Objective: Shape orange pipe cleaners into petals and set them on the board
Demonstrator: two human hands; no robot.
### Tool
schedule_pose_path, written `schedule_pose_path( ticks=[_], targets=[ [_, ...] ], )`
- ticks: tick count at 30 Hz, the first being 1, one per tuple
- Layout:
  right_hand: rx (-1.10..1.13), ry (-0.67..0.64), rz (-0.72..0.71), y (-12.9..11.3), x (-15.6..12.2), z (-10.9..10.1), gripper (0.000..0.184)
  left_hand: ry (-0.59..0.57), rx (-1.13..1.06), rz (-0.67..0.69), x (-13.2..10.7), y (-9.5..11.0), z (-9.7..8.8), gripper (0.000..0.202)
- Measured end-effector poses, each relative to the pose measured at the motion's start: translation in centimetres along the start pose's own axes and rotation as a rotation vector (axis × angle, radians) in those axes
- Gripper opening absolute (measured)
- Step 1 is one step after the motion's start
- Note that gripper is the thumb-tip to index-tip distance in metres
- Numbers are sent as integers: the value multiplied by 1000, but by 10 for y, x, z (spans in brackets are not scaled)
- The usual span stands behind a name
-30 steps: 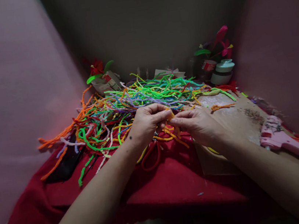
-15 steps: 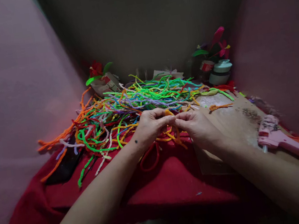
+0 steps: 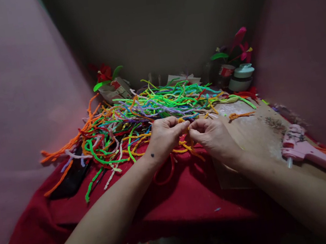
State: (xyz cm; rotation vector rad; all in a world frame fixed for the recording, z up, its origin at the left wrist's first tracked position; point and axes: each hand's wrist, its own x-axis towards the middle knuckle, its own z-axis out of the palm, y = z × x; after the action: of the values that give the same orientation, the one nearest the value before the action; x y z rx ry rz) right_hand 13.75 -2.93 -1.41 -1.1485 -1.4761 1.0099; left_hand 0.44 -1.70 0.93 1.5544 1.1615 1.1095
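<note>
My left hand [image 3: 166, 135] and my right hand [image 3: 212, 135] meet fingertip to fingertip over the front of the red cloth [image 3: 189, 203]. Both pinch an orange pipe cleaner [image 3: 181, 121], of which only short bits show between the fingers. More orange pipe cleaners [image 3: 197, 155] hang or lie just below, partly behind my right hand; I cannot tell whether these join the held one. Right behind my hands spreads a tangled heap of pipe cleaners [image 3: 160, 105] in green, purple, orange, red and blue.
A pink glue gun [image 3: 303, 146] lies at the right beside a brown board [image 3: 250, 142] carrying a twisted orange piece [image 3: 241, 115]. At the back stand a lidded jar [image 3: 241, 77] and pipe-cleaner flowers [image 3: 243, 48]. A black object [image 3: 71, 181] lies at the left.
My fingertips have drawn slightly apart, and the orange loop that stood up between them now shows less. My right hand has turned a little. The surroundings are the same.
</note>
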Motion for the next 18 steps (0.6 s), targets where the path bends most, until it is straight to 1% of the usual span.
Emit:
schedule_pose_path(
  ticks=[3,5,6,9,10,11,12,13,16,18],
  targets=[
    [-3,4,-34,2,-1,2,8,24,38,23,-2,-2,3,33],
    [-28,9,-48,3,-2,4,8,64,106,78,-2,-6,5,36],
    [-76,20,-72,4,-3,4,8,88,158,115,-3,-8,6,37],
    [-334,103,-215,5,-4,4,8,137,323,233,-2,-12,7,35],
    [-393,122,-244,5,-4,4,8,140,359,262,-2,-13,7,35],
    [-401,121,-240,5,-4,3,8,135,372,276,-2,-12,7,35],
    [-348,93,-201,4,-3,3,7,120,355,268,-1,-10,6,36],
    [-246,43,-135,4,-2,2,7,91,311,234,-1,-8,4,36],
    [138,-100,67,4,2,0,8,-54,110,67,3,-2,-4,31],
    [313,-146,123,6,5,-1,11,-144,7,10,6,-1,-11,28]
  ],
)
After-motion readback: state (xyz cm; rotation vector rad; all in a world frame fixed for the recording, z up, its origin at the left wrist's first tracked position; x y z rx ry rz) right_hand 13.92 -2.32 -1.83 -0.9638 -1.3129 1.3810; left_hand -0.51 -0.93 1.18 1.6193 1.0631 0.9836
